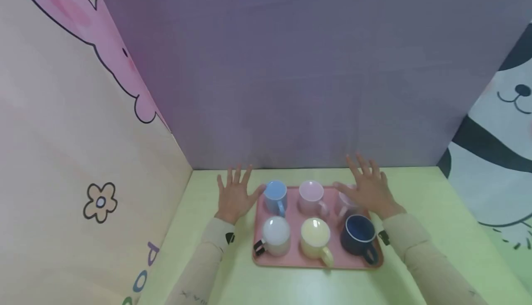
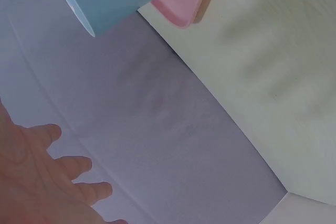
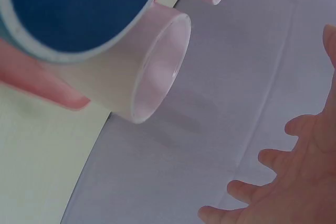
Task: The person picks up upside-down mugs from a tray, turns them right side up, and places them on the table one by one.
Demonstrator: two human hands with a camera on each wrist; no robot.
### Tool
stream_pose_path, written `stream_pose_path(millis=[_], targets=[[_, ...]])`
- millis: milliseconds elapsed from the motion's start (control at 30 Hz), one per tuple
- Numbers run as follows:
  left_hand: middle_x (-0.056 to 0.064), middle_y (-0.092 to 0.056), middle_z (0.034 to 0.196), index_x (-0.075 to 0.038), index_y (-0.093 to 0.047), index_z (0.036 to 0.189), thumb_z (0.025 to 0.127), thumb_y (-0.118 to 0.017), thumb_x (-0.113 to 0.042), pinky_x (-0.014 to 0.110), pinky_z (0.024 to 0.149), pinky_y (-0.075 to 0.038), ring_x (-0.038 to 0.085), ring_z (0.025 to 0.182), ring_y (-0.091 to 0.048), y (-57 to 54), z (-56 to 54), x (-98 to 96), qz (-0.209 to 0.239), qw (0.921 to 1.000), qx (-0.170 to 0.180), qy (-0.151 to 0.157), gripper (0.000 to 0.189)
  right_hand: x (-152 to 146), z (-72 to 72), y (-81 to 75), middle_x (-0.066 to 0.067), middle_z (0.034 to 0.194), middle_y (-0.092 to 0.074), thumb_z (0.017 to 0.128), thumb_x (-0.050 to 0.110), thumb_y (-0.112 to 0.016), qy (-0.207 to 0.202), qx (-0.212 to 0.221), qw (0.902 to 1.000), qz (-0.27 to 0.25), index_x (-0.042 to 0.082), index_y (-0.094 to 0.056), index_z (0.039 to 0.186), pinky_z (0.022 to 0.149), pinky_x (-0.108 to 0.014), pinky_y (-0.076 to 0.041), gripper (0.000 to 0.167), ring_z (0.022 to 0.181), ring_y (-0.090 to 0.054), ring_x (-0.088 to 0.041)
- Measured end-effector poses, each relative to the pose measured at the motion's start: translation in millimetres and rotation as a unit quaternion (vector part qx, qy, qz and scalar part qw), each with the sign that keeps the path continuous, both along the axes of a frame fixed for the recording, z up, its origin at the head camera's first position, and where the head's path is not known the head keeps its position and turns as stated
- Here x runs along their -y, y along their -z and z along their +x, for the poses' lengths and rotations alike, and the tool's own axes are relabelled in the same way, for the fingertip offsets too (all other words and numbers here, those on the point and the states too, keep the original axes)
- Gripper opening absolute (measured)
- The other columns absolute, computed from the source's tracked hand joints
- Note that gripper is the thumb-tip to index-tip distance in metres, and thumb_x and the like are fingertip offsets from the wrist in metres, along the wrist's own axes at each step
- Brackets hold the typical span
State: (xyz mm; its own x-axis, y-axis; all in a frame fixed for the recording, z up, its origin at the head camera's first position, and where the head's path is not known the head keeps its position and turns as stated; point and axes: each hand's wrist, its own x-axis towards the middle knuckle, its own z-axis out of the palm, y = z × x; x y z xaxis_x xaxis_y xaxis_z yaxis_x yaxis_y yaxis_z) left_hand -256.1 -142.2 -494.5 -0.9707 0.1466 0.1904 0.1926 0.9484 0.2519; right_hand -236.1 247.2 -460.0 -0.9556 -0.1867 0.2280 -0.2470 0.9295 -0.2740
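Note:
Both hands hold nothing, their fingers spread wide. My left hand (image 1: 234, 198) hovers by the tray's far left corner, its thumb close to the blue mug (image 1: 275, 195). My right hand (image 1: 370, 192) hangs over the far right corner and partly hides a pale pink mug (image 3: 157, 72). A pink tray (image 1: 293, 261) bears two rows of mugs. In the far row a pink mug (image 1: 311, 196) stands between the other two. Nearer are a white mug (image 1: 276, 236) with a black-marked handle, a yellow mug (image 1: 315, 238) and a navy mug (image 1: 358, 235).
The tray lies on a pale yellow-green table (image 1: 195, 249). A purple-grey panel (image 1: 291, 74) rises along the far edge. Printed panels flank the table, with a flower (image 1: 100, 202) on the left one and a panda (image 1: 507, 125) on the right one.

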Motion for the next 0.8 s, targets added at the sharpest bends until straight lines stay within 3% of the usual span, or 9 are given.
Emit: stream_pose_path(millis=[133, 267, 367, 433, 567, 700, 800], targets=[[0.017, -0.019, 0.169, -0.025, -0.024, 0.163, 0.097, -0.042, -0.074, 0.071, 0.123, -0.009, 0.044, 0.157, -0.015, -2.4, -0.2, -0.6, 0.016, 0.9999, -0.002, 0.003, 0.084, 1.4, -0.6, -0.5, -0.027, 0.167, -0.022, 0.096, 0.063, -0.057, -0.012, 0.010, 0.9999, 0.003, 0.009, -0.019, 0.163, 0.111, -0.080, -0.023, 0.094, 0.147, -0.021, -0.062], [0.021, -0.044, 0.158, -0.013, -0.042, 0.156, 0.100, -0.048, -0.064, 0.065, 0.120, -0.029, 0.043, 0.147, -0.041, 0.9, -0.7, -2.5, 0.042, 0.9987, -0.017, 0.024, 0.076, 2.6, 1.1, -1.4, -0.029, 0.162, -0.032, 0.101, 0.057, -0.053, -0.032, 0.042, 0.9985, -0.016, 0.009, -0.019, 0.163, 0.113, -0.076, -0.025, 0.086, 0.141, -0.035, -0.059], [0.019, -0.067, 0.135, -0.007, -0.060, 0.140, 0.101, -0.056, -0.052, 0.055, 0.105, -0.051, 0.037, 0.123, -0.065, 6.8, -0.1, -4.8, 0.072, 0.9965, -0.019, 0.039, 0.060, 1.8, 2.4, 0.0, -0.031, 0.156, -0.040, 0.103, 0.047, -0.055, -0.054, 0.068, 0.9959, -0.023, 0.008, -0.023, 0.162, 0.113, -0.073, -0.028, 0.078, 0.135, -0.043, -0.059], [0.016, -0.074, 0.121, -0.007, -0.066, 0.131, 0.101, -0.061, -0.044, 0.049, 0.089, -0.059, 0.033, 0.107, -0.073, 11.0, 1.1, -6.4, 0.096, 0.9944, -0.009, 0.044, 0.048, 1.4, 2.6, 1.4, -0.032, 0.151, -0.046, 0.103, 0.039, -0.058, -0.072, 0.073, 0.9945, -0.020, 0.006, -0.030, 0.160, 0.112, -0.072, -0.032, 0.071, 0.132, -0.047, -0.058], [0.015, -0.077, 0.109, -0.008, -0.069, 0.125, 0.100, -0.063, -0.035, 0.042, 0.074, -0.060, 0.028, 0.092, -0.074, 19.8, 5.9, -8.4, 0.129, 0.9900, 0.031, 0.047, 0.037, 3.9, 2.9, 3.2, -0.029, 0.145, -0.055, 0.101, 0.029, -0.060, -0.095, 0.083, 0.9913, -0.039, 0.005, -0.044, 0.152, 0.111, -0.072, -0.035, 0.059, 0.135, -0.047, -0.056], [0.016, -0.076, 0.109, -0.007, -0.069, 0.124, 0.100, -0.063, -0.031, 0.045, 0.077, -0.060, 0.029, 0.093, -0.073, 31.4, 11.9, -8.6, 0.155, 0.9849, 0.060, 0.047, 0.035, 8.9, 6.2, 4.2, -0.023, 0.133, -0.065, 0.102, 0.026, -0.060, -0.110, 0.109, 0.9852, -0.075, 0.006, -0.053, 0.146, 0.103, -0.067, -0.046, 0.049, 0.123, -0.060, -0.047], [0.015, -0.076, 0.111, -0.006, -0.068, 0.123, 0.100, -0.062, -0.030, 0.046, 0.081, -0.060, 0.030, 0.096, -0.072, 42.6, 16.4, -9.6, 0.184, 0.9785, 0.082, 0.044, 0.034, 11.6, 9.1, 6.0, -0.016, 0.121, -0.070, 0.103, 0.023, -0.058, -0.118, 0.132, 0.9796, -0.095, 0.008, -0.056, 0.144, 0.093, -0.059, -0.054, 0.043, 0.107, -0.067, -0.034]])
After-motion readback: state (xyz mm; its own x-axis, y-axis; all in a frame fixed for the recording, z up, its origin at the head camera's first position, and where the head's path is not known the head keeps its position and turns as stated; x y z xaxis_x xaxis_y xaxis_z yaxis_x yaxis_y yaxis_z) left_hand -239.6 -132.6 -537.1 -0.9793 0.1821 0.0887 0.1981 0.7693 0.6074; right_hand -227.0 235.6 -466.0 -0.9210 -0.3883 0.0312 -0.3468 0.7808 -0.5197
